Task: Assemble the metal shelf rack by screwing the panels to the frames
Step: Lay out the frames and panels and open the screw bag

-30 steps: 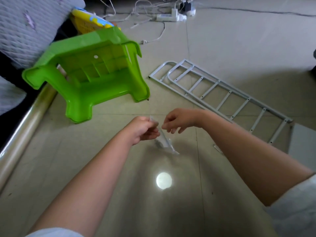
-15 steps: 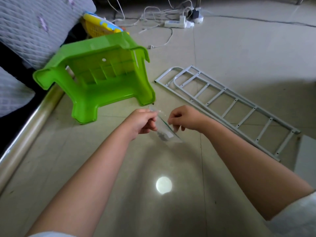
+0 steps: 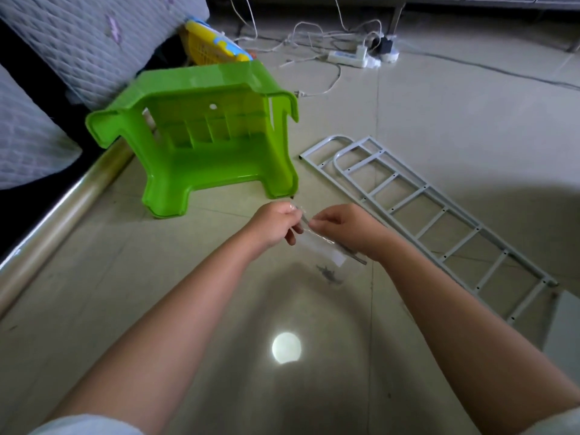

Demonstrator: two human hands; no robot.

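1. At the far left of the frame a quilted grey cushion [image 3: 94,42] lies above a shiny metal rail [image 3: 62,211] that runs diagonally down to the left edge.
2. Left of centre, a green plastic stool [image 3: 213,136] lies on its side on the tiled floor [image 3: 439,98], underside facing the camera.
3. At centre, the left hand [image 3: 276,227] pinches the top edge of a small clear plastic bag [image 3: 320,246] with curled fingers.
4. Just right of it, the right hand [image 3: 345,227] pinches the same bag's top; the bag hangs between them, with dark small parts at its low end, too blurred to identify.
5. At right, two grey metal frames [image 3: 439,215] lie flat, overlapping, on the floor.
6. Top centre-right, a white power strip [image 3: 348,56] sits among cables.
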